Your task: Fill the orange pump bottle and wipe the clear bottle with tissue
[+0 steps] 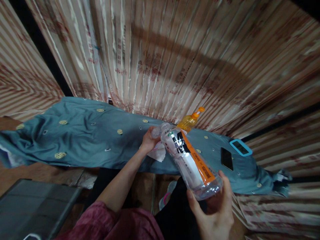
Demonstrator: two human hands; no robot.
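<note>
A large clear plastic bottle (186, 160) with a silver and orange label slants in front of me, its neck to the upper left and its base to the lower right. At the neck, my left hand (149, 140) is closed, its fingers partly hidden. A white tissue (158, 152) hangs just below that hand; whether the hand grips it too, I cannot tell. My right hand (216, 211) holds the base, thumb on one side and fingers on the other. Behind the bottle's upper part stands a yellow pump bottle (188, 123) with an orange top.
A green patterned cloth (82, 133) covers a long narrow surface. Toward its right end lie a dark phone (226, 159) and a blue-framed device (240, 147). Striped curtain-like sheeting (155, 60) rises close behind. A dark grey box-like object (37, 206) sits at lower left.
</note>
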